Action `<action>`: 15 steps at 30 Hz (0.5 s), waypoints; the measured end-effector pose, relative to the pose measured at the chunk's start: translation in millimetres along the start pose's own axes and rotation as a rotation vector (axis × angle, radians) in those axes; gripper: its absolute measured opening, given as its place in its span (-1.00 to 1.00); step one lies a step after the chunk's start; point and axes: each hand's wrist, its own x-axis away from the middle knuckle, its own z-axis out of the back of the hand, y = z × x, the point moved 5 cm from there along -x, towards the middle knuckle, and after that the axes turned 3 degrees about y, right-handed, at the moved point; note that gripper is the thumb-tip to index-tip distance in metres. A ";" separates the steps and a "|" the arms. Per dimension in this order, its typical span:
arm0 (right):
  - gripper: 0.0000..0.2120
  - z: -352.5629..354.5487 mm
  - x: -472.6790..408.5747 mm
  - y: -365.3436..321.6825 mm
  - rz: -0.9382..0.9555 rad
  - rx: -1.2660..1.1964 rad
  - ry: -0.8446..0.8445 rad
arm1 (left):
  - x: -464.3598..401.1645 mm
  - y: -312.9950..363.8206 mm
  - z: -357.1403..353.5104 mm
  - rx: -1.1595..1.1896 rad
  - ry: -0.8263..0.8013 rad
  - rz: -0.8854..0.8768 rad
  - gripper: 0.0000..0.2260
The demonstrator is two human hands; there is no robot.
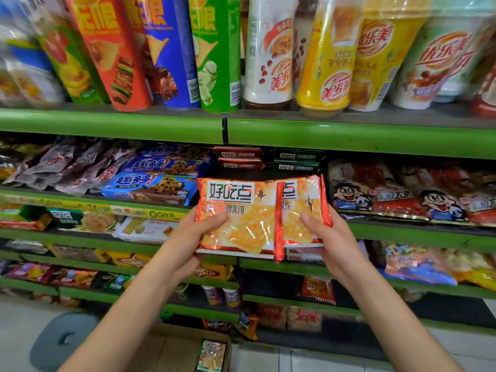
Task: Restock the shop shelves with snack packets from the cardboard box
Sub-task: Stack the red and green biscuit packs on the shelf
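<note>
Two orange-and-red biscuit packets are held up side by side in front of the middle shelf. My left hand [188, 245] grips the larger-showing packet [239, 216] by its left edge, thumb on the front. My right hand [330, 237] grips the other packet [303, 210] from the right, thumb on its face; that packet is partly tucked behind the first. Behind them a dark gap on the shelf holds red packets [239, 158] and green packets [296, 159] of the same brand. The cardboard box [174, 350] sits on the floor below, with one green packet [212, 355] inside.
Green-edged shelves [349, 140] fill the view. Tall crisp tubes [166, 52] and milk-tea cups [327, 57] stand on the top shelf. Blue cookie packs [150, 183] lie left of the gap, red cartoon bags [402, 194] right. A grey stool [61, 339] stands at lower left.
</note>
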 end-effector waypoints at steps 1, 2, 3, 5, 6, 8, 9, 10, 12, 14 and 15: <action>-0.38 2.8 2.0 -0.5 0.010 -0.008 0.004 | 2.0 1.7 5.9 0.000 0.007 -0.011 -0.32; -0.40 5.5 4.4 -1.6 0.026 -0.010 0.007 | 3.7 3.3 11.2 0.003 0.018 -0.023 -0.32; -0.41 8.4 7.0 -2.4 0.044 -0.009 0.010 | 5.4 4.7 16.8 0.013 0.040 -0.033 -0.32; -0.34 13.6 11.6 -2.8 0.062 -0.022 0.023 | 8.8 6.9 25.4 0.037 0.089 -0.050 -0.34; -0.26 15.6 12.7 -2.2 0.059 -0.036 0.029 | 10.2 7.5 27.5 0.042 0.098 -0.060 -0.40; -0.21 16.7 14.6 -0.9 0.052 -0.046 0.030 | 13.0 7.0 29.6 0.038 0.108 -0.073 -0.52; -0.22 15.9 15.7 -0.2 0.049 -0.041 0.030 | 14.3 6.6 29.7 0.034 0.113 -0.078 -0.54; -0.23 15.0 16.2 1.1 0.045 -0.041 0.026 | 15.6 6.2 29.5 0.029 0.116 -0.083 -0.54; -0.28 14.3 16.4 3.7 0.037 -0.063 0.025 | 17.9 5.9 28.7 0.019 0.119 -0.090 -0.54; -0.42 14.3 15.7 6.4 0.028 -0.101 0.021 | 19.5 5.5 29.4 0.009 0.116 -0.101 -0.53; -0.46 14.8 15.5 7.8 0.022 -0.115 0.020 | 20.2 5.0 30.2 0.009 0.117 -0.106 -0.54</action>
